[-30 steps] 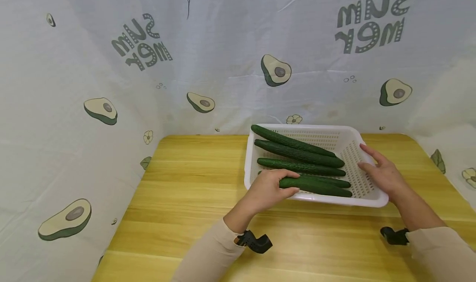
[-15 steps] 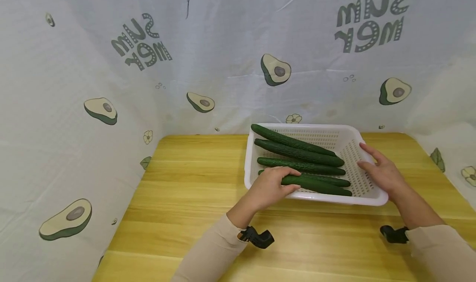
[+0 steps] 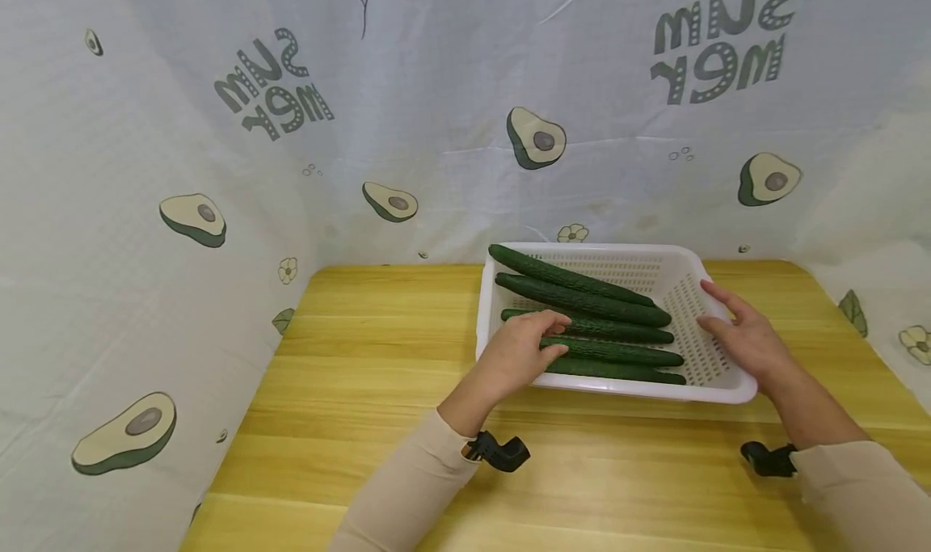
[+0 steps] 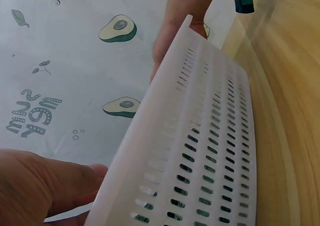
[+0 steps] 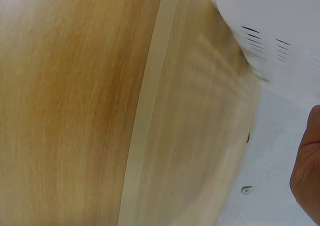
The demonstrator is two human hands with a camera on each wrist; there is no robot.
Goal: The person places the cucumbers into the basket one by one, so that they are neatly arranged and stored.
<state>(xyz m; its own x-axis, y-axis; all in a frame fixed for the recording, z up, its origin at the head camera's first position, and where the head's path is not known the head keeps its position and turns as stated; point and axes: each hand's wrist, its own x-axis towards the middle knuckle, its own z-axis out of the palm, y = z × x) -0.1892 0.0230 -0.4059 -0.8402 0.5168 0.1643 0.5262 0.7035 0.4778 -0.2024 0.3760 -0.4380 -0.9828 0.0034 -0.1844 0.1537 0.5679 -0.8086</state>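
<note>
Inside a white perforated plastic basket (image 3: 727,390) lie several long green cucumbers, side by side and roughly lengthwise. My left hand (image 3: 512,356) is over the basket's front left part, thumb and fingers apart, covering the left ends of the cucumbers nearest me. Below it lies the front cucumber (image 3: 618,371), along the front wall, with another cucumber (image 3: 618,352) just behind. My right hand (image 3: 752,343) grips the basket's right rim, thumb on the inner side. In the left wrist view, the left thumb (image 4: 75,181) shows beyond the basket's near wall (image 4: 210,136).
The basket stands on a wooden table (image 3: 364,358), close to its back edge. A pale curtain (image 3: 436,132) printed with avocados hangs behind and on both sides. Each wrist wears a black camera mount, one (image 3: 502,452) at the left and another (image 3: 769,460) at the right.
My left hand has let go of the front cucumber and moved slightly left. The cucumber's left end has dropped towards the front wall. My right hand stays on the rim.
</note>
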